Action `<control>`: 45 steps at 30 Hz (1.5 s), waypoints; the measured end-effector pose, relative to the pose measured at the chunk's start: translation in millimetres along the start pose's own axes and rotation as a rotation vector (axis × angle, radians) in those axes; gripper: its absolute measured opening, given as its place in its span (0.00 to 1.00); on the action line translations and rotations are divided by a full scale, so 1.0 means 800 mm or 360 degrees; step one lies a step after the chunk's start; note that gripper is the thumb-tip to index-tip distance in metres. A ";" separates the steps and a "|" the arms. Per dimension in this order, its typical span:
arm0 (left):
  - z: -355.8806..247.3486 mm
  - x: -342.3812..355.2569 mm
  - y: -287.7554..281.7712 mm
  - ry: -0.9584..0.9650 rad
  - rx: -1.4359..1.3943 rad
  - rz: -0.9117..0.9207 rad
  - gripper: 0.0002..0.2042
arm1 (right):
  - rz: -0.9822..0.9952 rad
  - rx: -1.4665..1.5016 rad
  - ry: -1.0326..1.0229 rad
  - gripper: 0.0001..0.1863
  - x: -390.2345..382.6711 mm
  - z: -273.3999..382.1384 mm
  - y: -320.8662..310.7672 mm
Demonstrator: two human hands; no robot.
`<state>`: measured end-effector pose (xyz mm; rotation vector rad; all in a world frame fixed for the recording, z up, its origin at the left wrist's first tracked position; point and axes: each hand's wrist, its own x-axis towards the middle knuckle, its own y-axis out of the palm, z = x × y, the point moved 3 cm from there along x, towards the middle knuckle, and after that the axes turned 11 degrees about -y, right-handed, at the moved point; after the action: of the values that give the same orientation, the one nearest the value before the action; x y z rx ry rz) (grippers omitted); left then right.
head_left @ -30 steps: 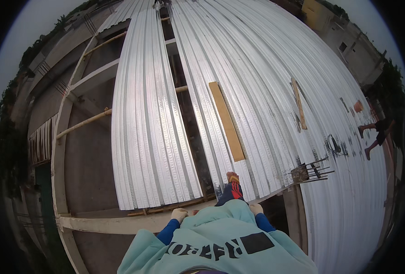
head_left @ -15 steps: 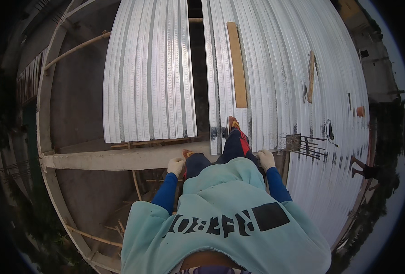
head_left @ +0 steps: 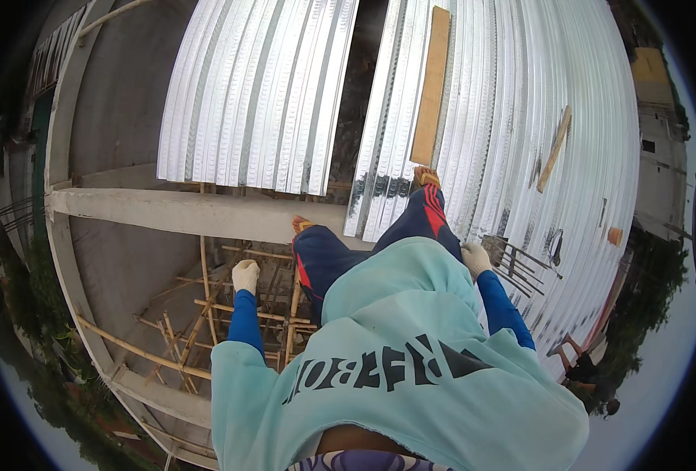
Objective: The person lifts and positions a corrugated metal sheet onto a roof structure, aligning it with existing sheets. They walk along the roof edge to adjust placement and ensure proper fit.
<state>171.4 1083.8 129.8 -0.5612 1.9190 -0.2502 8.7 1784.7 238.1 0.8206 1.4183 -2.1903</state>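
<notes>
My left hand (head_left: 246, 276), in a whitish glove with a blue sleeve behind it, hangs out over the open gap left of my leg. Its fingers are curled in and nothing shows in them. Beside my right thigh and the hem of my light green shirt (head_left: 399, 286) is my gloved right hand (head_left: 476, 259), its fingers curled, with nothing visible in them. My left foot (head_left: 301, 224) stands on a concrete beam (head_left: 167, 210). The right foot (head_left: 426, 177), in a sandal, is on the ribbed metal decking (head_left: 505, 94), just below a wooden plank (head_left: 431, 86).
Left of me an opening drops to bamboo scaffolding (head_left: 206, 302). A dark gap (head_left: 356, 102) separates a decking panel (head_left: 254, 86) from the main sheets. Rebar ends (head_left: 521, 267) stick up near my right hand. A shorter wood strip (head_left: 554, 149) lies farther right. Another person (head_left: 587, 373) is at the right edge.
My left hand has swung out leftward, away from my thigh. My view has turned and shifted forward, so the beam and decking sit higher. The other person has moved lower in view.
</notes>
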 end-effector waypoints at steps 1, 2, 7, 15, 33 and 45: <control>-0.010 -0.014 0.025 0.0011 0.0031 -0.0089 0.13 | -0.0057 -0.0024 -0.0130 0.23 0.029 -0.024 -0.023; -0.015 -0.036 0.045 -0.0032 0.0028 -0.0078 0.13 | -0.0083 0.0296 0.0065 0.18 0.057 -0.030 -0.042; -0.024 -0.146 0.176 0.0015 0.0124 -0.0031 0.14 | -0.0206 0.0332 -0.0255 0.19 0.224 -0.038 -0.182; 0.063 -0.428 0.398 -0.0497 -0.0416 -0.0468 0.15 | 0.0079 -0.0075 -0.0509 0.20 0.437 -0.050 -0.247; -0.101 -0.121 0.563 -0.0331 -0.0566 -0.0457 0.15 | 0.1012 0.0633 -0.0136 0.23 0.543 0.160 0.103; 0.061 0.227 0.593 -0.0333 -0.0487 -0.0657 0.32 | 0.1147 0.1136 -0.0146 0.37 0.685 0.219 0.364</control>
<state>31.1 1409.7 -237.0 -1.1461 1.6335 -0.1519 -265.7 1497.5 -269.5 1.1974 0.1672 -2.0577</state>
